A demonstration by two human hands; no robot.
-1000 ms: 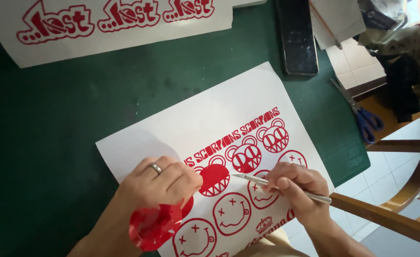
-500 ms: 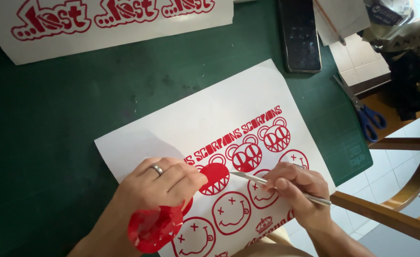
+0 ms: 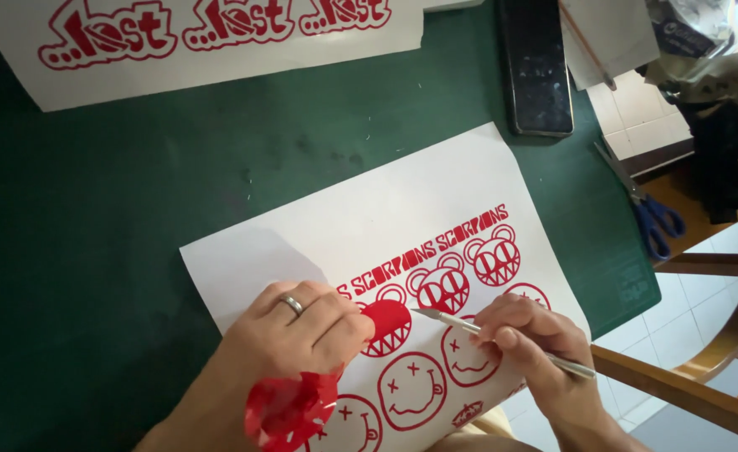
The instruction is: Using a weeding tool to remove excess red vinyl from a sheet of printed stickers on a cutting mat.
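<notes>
- Two bare hands work low in the frame over a white sheet of red vinyl decals (image 3: 436, 201) lying on a green cutting mat (image 3: 134, 251) that covers the bench.
- Left hand (image 3: 302, 335), ring on one finger, presses on the sheet with fingers curled, pinching a crumpled strip of peeled red vinyl (image 3: 289, 410).
- Right hand (image 3: 524, 343) has its fingers closed around a slim metal craft knife (image 3: 503, 339), tip touching a toothed bear-face decal (image 3: 390, 328) at lower centre.
- Another decal sheet (image 3: 218, 42) lies at upper left.
- Dark phone (image 3: 538, 67) rests at upper centre-right; blue-handled scissors (image 3: 649, 213) lie at the mat's right edge.
</notes>
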